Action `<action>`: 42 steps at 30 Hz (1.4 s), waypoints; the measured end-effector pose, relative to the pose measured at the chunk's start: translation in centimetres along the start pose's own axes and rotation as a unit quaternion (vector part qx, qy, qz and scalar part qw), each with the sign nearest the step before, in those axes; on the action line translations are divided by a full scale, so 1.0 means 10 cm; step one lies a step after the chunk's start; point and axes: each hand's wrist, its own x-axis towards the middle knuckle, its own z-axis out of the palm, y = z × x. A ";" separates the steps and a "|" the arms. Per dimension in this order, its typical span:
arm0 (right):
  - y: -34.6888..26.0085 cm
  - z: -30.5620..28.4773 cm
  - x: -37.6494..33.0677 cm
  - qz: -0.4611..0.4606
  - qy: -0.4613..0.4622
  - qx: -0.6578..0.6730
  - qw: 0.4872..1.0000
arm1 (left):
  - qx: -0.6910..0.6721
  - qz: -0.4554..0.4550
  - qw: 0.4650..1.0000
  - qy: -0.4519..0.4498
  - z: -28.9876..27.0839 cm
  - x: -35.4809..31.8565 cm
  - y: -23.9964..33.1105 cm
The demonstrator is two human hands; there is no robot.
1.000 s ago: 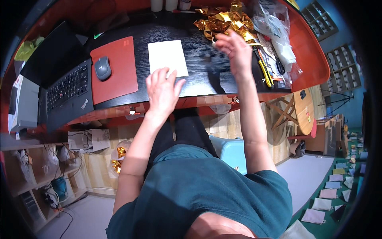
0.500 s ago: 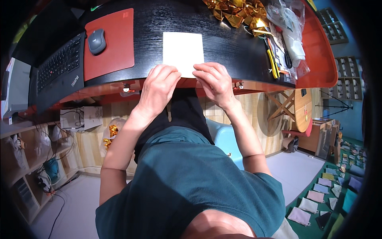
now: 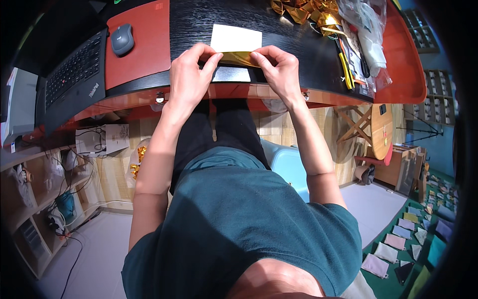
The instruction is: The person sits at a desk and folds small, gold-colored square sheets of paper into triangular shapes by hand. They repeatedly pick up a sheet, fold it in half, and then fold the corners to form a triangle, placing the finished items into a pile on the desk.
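Observation:
A square sheet of paper (image 3: 236, 38), white on its upper face, lies on the black desk in front of me. Its near edge is curled up, and a shiny gold underside (image 3: 237, 59) shows there as a band. My left hand (image 3: 191, 74) pinches the left end of that lifted edge between thumb and forefinger. At the right end, my right hand (image 3: 280, 74) holds it the same way. Both hands sit above the desk's front edge, and below the band a bright patch gleams on the desk.
On the left are a laptop (image 3: 74, 74) and a grey mouse (image 3: 122, 40) on a red mat (image 3: 144, 60). Crumpled gold foil pieces (image 3: 303, 11), a yellow cutter (image 3: 344, 70) and clear plastic bags (image 3: 368, 40) lie at the right. Below stands a light-blue stool (image 3: 289, 167).
Both hands have moved away from me, lifting the paper's near edge up and over. Its gold underside now shows, where only white was visible before.

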 end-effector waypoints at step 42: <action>0.29 0.10 0.75 -0.181 0.017 -0.109 0.977 | 0.186 0.215 0.949 -0.139 0.30 0.33 -0.05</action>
